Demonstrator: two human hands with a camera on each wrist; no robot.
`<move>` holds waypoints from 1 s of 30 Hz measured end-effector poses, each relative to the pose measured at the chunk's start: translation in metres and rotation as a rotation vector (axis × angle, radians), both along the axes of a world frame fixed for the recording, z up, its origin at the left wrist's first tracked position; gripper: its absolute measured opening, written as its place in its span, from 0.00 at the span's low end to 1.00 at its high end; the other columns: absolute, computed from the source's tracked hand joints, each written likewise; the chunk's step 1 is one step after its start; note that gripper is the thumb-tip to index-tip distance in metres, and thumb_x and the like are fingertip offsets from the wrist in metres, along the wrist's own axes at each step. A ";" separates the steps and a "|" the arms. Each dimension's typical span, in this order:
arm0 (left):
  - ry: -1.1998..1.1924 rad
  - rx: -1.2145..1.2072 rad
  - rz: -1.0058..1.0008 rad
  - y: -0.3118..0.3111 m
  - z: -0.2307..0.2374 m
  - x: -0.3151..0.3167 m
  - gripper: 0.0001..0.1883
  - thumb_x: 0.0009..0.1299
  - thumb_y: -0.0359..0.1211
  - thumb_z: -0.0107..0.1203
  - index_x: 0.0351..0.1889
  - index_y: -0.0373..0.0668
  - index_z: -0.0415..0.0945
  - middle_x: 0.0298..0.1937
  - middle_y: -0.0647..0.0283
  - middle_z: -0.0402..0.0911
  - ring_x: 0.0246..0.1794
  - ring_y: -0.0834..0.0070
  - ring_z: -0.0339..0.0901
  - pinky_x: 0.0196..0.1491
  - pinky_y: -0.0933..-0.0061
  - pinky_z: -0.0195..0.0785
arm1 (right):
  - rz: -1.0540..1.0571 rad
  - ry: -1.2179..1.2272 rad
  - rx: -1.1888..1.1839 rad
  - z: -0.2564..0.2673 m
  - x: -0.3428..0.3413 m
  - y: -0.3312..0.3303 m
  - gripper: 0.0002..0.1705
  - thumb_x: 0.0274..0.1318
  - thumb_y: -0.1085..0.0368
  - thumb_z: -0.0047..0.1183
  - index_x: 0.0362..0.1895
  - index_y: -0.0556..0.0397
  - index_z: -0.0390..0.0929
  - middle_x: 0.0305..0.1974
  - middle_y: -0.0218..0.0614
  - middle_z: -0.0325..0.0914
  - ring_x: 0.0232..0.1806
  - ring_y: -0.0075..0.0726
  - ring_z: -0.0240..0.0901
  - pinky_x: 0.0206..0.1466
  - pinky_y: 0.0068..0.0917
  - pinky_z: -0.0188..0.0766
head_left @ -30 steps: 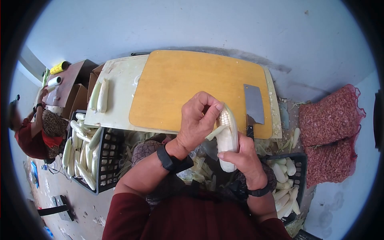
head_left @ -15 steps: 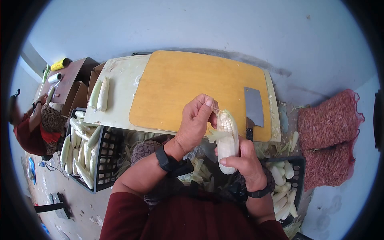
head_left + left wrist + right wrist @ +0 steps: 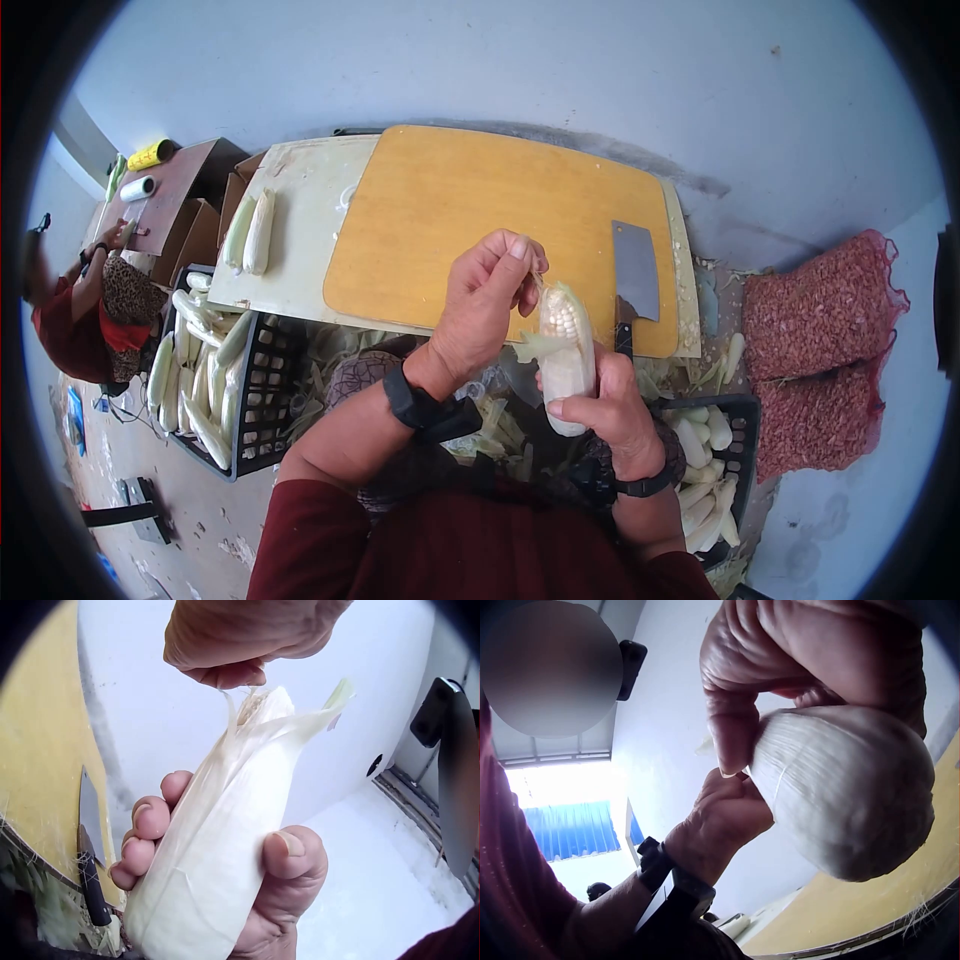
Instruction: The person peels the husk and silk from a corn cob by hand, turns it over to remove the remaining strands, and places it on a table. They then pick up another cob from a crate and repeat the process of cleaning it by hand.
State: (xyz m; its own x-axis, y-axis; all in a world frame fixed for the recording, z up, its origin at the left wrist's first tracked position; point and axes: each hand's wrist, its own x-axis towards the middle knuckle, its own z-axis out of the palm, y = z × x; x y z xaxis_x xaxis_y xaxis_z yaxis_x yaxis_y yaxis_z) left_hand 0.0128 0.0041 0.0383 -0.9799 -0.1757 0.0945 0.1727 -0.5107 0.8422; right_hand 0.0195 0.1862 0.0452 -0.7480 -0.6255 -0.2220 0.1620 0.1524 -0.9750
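An ear of corn stands tilted before the person, its pale husk partly peeled so that white kernels show near the tip. The right hand grips its lower part, with the thumb across the front and, in the left wrist view, the fingers curled round the other side of the husk. Just above the tip, the left hand pinches thin strands of corn silk between thumb and fingers. A loose husk flap hangs at the ear's side. In the right wrist view the ear's blunt base faces the camera.
A yellow cutting board lies on the table with a cleaver at its right. Two ears lie at the left. Black crates of corn flank the person. Red mesh sacks stand right; another person sits left.
The left hand has moved from the ear's tip a little up and left, drawing out strands. The right hand keeps its grip, and more of the kernels face the head camera.
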 end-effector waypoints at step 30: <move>0.242 -0.448 0.002 -0.002 -0.008 0.000 0.06 0.61 0.24 0.58 0.35 0.38 0.76 0.37 0.66 0.73 0.34 0.81 0.68 0.38 0.80 0.64 | -0.214 0.446 0.248 -0.011 0.003 0.002 0.30 0.31 0.67 0.62 0.45 0.65 0.70 0.31 0.53 0.79 0.35 0.54 0.79 0.41 0.38 0.74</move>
State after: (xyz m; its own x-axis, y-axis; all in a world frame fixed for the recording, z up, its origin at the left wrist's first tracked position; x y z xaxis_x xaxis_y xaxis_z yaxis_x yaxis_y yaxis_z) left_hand 0.0131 0.0018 0.0298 -0.9202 -0.0680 0.3855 0.3910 -0.1080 0.9141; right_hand 0.0230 0.1880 0.0338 -0.9079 -0.4185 0.0240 -0.2060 0.3956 -0.8950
